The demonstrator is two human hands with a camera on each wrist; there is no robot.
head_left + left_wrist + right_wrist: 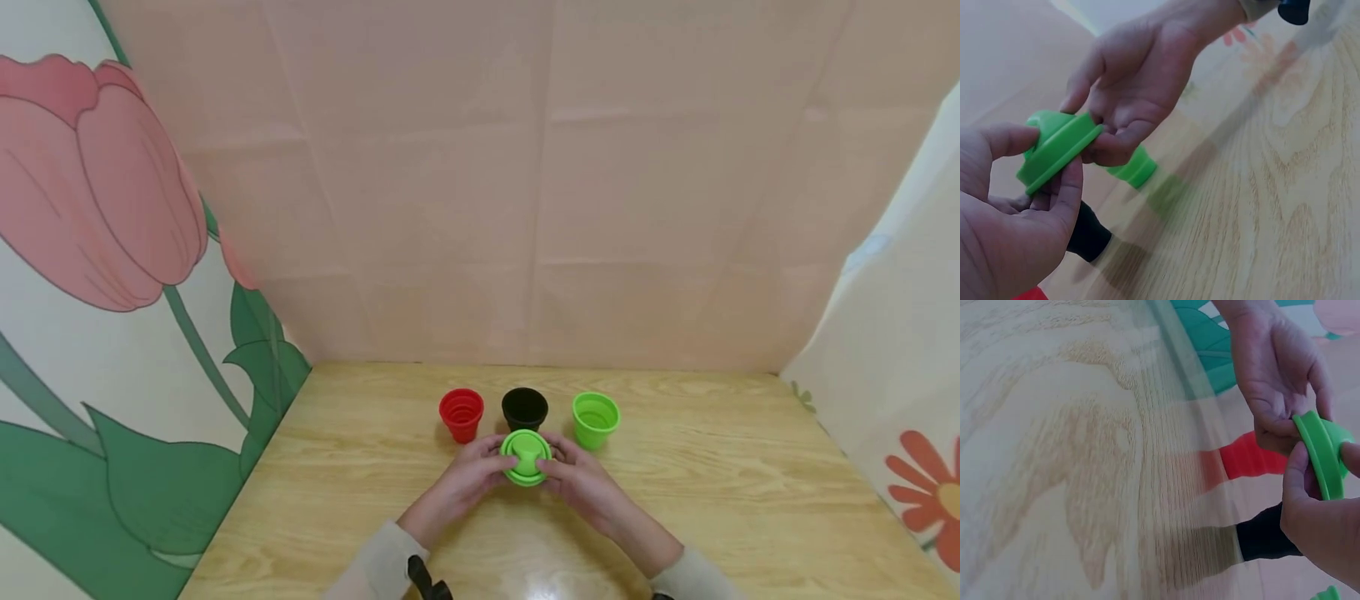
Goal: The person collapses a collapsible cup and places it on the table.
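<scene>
A round green lid (pixel 527 457) with a raised top is held above the table between both hands. My left hand (pixel 474 471) pinches its left edge, thumb on the upper side and fingers beneath. On the opposite edge, my right hand (pixel 587 486) grips it the same way. In the left wrist view the lid (pixel 1059 150) appears tilted, side-on. Just beyond the hands stand three ribbed cups in a row: a red cup (pixel 461 414) on the left, a black cup (pixel 524 407) in the middle, partly covered by the lid, and a green cup (pixel 596 420) on the right.
The cups stand on a wood-grain table (pixel 337 500) that meets a pink cloth backdrop (pixel 420 208). A panel with a painted tulip (pixel 120 192) borders the left side. On the right is a white panel with a red flower (pixel 937 492).
</scene>
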